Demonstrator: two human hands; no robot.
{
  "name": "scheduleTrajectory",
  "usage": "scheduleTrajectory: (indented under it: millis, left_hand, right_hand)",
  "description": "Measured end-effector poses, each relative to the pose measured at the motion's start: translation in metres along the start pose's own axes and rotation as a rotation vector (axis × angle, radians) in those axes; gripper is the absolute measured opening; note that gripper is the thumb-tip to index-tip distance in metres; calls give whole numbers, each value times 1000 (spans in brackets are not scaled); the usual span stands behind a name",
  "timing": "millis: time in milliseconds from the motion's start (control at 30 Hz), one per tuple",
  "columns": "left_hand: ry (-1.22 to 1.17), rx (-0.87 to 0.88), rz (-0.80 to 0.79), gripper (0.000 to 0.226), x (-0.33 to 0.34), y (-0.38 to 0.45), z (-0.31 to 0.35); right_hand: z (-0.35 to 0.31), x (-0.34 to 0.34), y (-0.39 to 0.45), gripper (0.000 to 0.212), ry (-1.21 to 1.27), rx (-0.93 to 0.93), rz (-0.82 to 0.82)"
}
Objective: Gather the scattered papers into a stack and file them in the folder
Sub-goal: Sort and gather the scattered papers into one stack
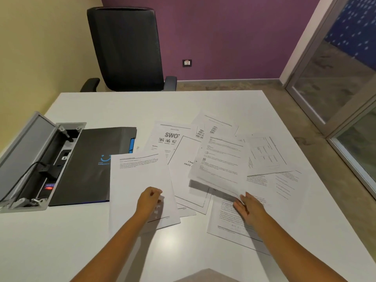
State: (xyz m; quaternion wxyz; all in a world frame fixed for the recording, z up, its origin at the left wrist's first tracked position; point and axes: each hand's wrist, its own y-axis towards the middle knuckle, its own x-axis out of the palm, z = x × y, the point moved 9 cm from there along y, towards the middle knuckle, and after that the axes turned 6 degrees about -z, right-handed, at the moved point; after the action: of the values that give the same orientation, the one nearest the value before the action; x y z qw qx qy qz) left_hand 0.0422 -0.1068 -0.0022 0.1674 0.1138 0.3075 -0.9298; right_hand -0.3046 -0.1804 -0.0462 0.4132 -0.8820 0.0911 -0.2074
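We cannot read the body text on the papers [221, 159]; it is too small. The sheet beside the folder [91, 165] covers its near right corner and part of its blue logo. The SWOT sheet [168, 137] is half buried. The surface [61, 241] is cut off by the bottom edge.

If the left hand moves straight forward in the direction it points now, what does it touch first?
Probably only more of the sheet under the left hand; beyond its far edge, likely the SWOT page. Height above the paper is unclear.
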Motion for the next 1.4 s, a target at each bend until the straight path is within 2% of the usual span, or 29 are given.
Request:
scheduleTrajectory:
  millis: [67,200,300,433,533,667,700,767,867,967,1033,1133,1200,1300,1400]
  left_hand:
    - [-85,-44,-33,23,5,-2,1]
    - [-401,-167,-140,38,21,-11,2]
    - [-417,-151,-225,52,29,-13,4]
    - [-364,-167,-260,67,34,-11,1]
    - [-333,-192,-236,60,31,-12,-6]
    - [-197,-202,-164,38,18,-11,-17]
    - [-179,-212,-141,37,15,-11,-20]
    - [-182,-228,-135,33,13,-13,-24]
    - [-222,-245,-166,29,15,-14,-30]
    - [-251,-254,-132,22,12,-14,-28]
    - [-278,-268,-112,20,12,-13,-25]
    - [-279,-280,-111,24,12,-11,-20]
    - [-268,-285,-103,18,11,-9,-18]
    - [-268,-278,-99,17,11,-8,-15]
    - [-257,-290,-95,22,13,-7,-19]
  right_hand:
    - [9,1,-1,45,55,38,-41]
    - [22,7,-12,21,-138,47,-88]
    - [27,14,-19,15,-324,-21,-96]
    - [24,29,-25,23,-500,-135,-115]
    - [26,42,-29,24,-564,-141,-161]
    - [13,54,-27,8,-549,-148,-170]
    - [7,56,-23,14,-498,-141,-172]
    - [-6,53,-11,22,-360,-114,-114]
    - [-28,46,7,10,-276,-127,21]
    - [-47,41,19,28,-264,-151,110]
    - [-54,42,23,41,-178,-151,96]
    - [-59,41,30,46,-70,-121,84]
    - [-59,43,35,40,-55,-96,52]
    - [-61,45,40,10,-78,-63,33]
    - [-69,37,43,16,-135,-99,119]
